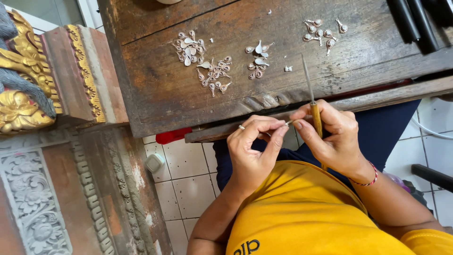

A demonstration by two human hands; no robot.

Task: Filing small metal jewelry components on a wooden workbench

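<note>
The left hand (252,151) is curling its fingers in, thumb and forefinger pinching a tiny silver-coloured piece (288,122) at their tips, just in front of the table's near edge; the piece is too small to make out its shape. The right hand (332,137) is gripping a slim tool (313,106) between thumb and fingers, closed around its yellowish wooden handle. The tool's thin grey metal shaft is sticking out above the hand, its long axis running nearly straight away from the person, tilting slightly left, with the tip lying over the wooden table (155,89). That table is looking dark, worn and scratched, with a carved, ridged front edge. Small silvery teardrop-shaped ornaments are lying on it in loose clusters: a left cluster (203,59), a middle cluster (258,60) and a far right cluster (323,32), all well apart from both hands. A red and white beaded bracelet (368,179) is circling the right wrist.
</note>
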